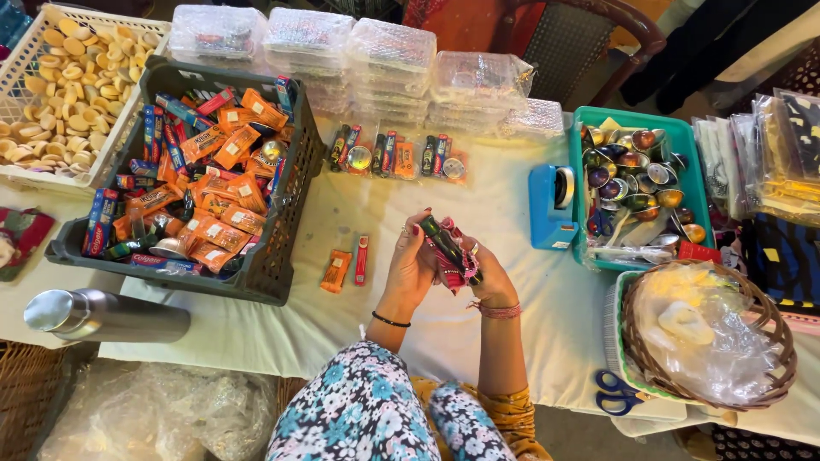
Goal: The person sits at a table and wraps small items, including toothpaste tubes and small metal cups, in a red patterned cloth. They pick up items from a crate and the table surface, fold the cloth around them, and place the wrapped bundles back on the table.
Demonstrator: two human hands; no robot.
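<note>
A crate of packets sits at the left on the table; a basket of discs lies farther left; stacked boxes line the far edge; a tub of cups stands right; a wicker basket sits nearer; both hands meet in the middle.

Dark plastic crate looking matt, latticed. White plastic basket showing open mesh. Steel flask gleaming, brushed metal. Surface wearing pale cloth, matt, slightly creased. Clear plastic boxes glinting, glossy. Small metal bowls shining in teal plastic tray, smooth. Wicker basket appearing rough, woven, holding crinkly clear plastic film. Sachets looking glossy foil. Blue tape dispenser being smooth plastic. Left hand and right hand gripping glossy dark packet.
</note>
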